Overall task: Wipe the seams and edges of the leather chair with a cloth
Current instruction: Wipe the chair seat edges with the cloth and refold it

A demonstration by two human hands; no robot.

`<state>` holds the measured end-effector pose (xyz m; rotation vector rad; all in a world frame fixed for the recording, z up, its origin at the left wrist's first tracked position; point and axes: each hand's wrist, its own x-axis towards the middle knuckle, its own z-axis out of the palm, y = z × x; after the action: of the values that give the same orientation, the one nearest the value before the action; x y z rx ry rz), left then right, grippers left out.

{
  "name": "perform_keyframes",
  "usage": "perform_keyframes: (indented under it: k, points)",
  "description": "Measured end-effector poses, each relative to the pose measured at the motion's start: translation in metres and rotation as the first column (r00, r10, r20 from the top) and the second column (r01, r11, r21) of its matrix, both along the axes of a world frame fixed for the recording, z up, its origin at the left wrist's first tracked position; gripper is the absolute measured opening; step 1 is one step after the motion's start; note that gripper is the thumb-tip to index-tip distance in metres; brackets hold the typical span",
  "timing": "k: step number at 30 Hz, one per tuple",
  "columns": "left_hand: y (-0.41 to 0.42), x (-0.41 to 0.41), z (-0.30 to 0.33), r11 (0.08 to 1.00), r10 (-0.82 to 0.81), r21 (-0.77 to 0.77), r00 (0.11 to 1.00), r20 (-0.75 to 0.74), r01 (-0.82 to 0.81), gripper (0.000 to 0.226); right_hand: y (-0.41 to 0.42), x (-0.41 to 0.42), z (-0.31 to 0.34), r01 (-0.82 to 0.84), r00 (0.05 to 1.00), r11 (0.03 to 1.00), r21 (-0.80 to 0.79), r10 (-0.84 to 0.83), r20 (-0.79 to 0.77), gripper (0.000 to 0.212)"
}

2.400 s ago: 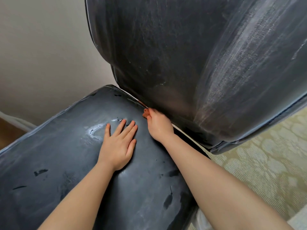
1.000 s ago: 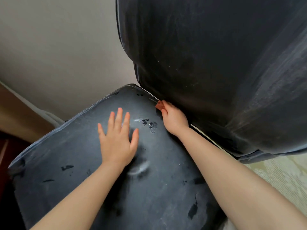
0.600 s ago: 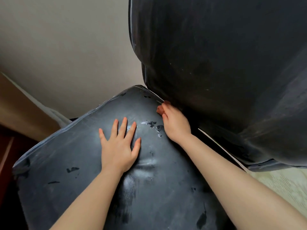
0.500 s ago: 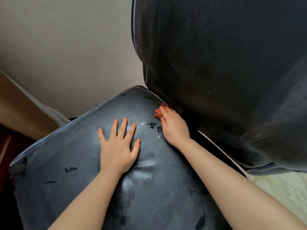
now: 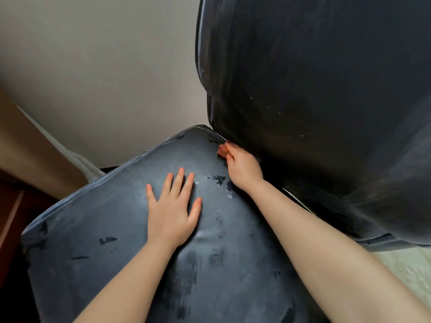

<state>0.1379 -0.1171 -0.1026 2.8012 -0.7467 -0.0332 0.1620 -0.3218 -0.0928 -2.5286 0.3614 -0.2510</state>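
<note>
The black leather chair fills the view: its worn seat cushion (image 5: 121,229) lies below and its backrest (image 5: 314,89) rises at the upper right. My left hand (image 5: 172,210) presses flat on the seat with fingers spread. My right hand (image 5: 242,169) grips a small orange cloth (image 5: 222,150) and holds it in the seam where the seat meets the backrest, near the seat's far corner. Most of the cloth is hidden under my fingers. Wet dark patches (image 5: 219,179) mark the seat beside my right wrist.
A pale wall (image 5: 98,78) stands behind the chair. A brown wooden surface (image 5: 25,145) and a white strip (image 5: 77,159) show at the left. Patterned light flooring (image 5: 410,269) lies at the lower right.
My right hand has slid with the cloth along the seam toward the seat's far corner. My left hand lifted briefly, then settled flat on the seat again. The view has shifted.
</note>
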Motion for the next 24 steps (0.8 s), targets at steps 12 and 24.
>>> perform_keyframes:
  k: [12, 24]
  points:
    - [0.066, 0.000, 0.041, 0.818, 0.189, -0.492, 0.947, -0.259, -0.297, 0.042, 0.084, -0.079, -0.003, -0.545, 0.837, 0.838, -0.037, 0.546, 0.028, 0.040]
    - [0.075, 0.012, 0.059, 0.865, 0.264, -0.398, 0.952, -0.155, -0.305, 0.048, 0.103, -0.065, 0.011, -0.730, 0.683, 0.683, -0.006, 0.730, 0.023, 0.035]
